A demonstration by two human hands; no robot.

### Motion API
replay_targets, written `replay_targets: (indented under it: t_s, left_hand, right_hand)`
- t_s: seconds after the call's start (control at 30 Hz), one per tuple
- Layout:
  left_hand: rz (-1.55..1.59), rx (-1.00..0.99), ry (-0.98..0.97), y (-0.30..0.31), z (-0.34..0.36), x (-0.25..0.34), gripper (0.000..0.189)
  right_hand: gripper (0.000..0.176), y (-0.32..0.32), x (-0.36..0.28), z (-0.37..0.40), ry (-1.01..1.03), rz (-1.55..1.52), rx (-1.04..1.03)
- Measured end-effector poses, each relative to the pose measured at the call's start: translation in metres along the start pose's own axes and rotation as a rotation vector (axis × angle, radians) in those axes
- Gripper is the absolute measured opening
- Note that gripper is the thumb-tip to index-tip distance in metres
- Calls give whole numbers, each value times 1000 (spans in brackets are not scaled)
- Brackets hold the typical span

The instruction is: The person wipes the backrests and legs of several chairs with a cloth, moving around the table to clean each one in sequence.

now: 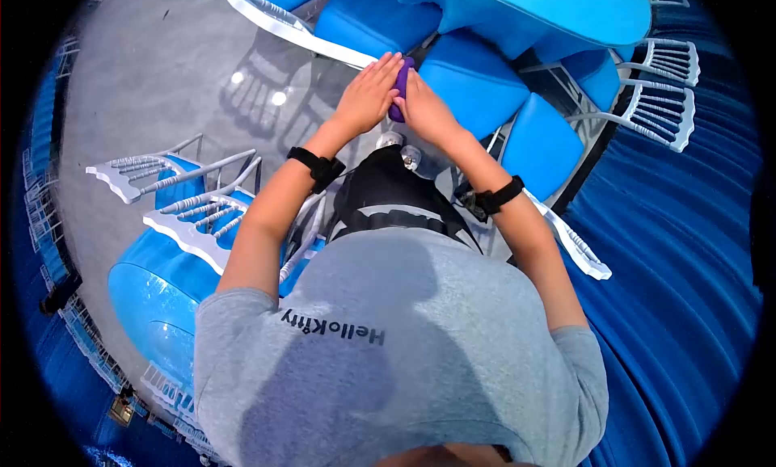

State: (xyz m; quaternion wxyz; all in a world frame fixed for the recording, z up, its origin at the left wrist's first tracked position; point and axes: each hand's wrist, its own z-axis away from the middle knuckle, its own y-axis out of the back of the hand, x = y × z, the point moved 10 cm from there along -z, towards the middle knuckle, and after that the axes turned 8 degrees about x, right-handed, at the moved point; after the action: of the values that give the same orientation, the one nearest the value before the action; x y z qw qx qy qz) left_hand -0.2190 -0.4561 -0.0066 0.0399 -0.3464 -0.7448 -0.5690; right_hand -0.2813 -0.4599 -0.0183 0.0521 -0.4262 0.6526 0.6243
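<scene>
Both hands are out in front of me, close together over a blue chair seat and the floor. Between them is a purple oblong thing (401, 90), perhaps a folded cloth; its exact kind does not show. My left hand (369, 93) presses on its left side, fingers long and held together. On the other side my right hand (423, 107) grips it, the fingers partly bent and the thumb side against it. The palms are hidden.
A round table with a light blue cloth (558, 10) stands ahead, with blue-seated white chairs (477, 83) around it. More white chairs (190, 225) and another blue-covered table (153, 285) are at left. Blue drapery (671, 249) hangs at right.
</scene>
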Motion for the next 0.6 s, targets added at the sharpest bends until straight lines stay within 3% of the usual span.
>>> replay_targets:
  t_s: [0.17,0.3,0.47,0.53,0.6]
  left_hand:
    - [64,-5,2,0,2,3,50]
    - [104,-84,-115,-11,5,47,55]
    - [158,-201,-286,-19,15,102,59]
    - [153,-216,-335,-30,21,126,59]
    - [169,-277,-421,-50,22,155,60]
  right_hand:
    - [55,7,-2,14,-103,57,-135]
    - [49,27,6,53,-141,103,-186]
    - [44,62,3,98,-91,194,-97]
    - [44,72,6,118,-159,253,-235]
    - [44,91,19,142,-166,196,-209]
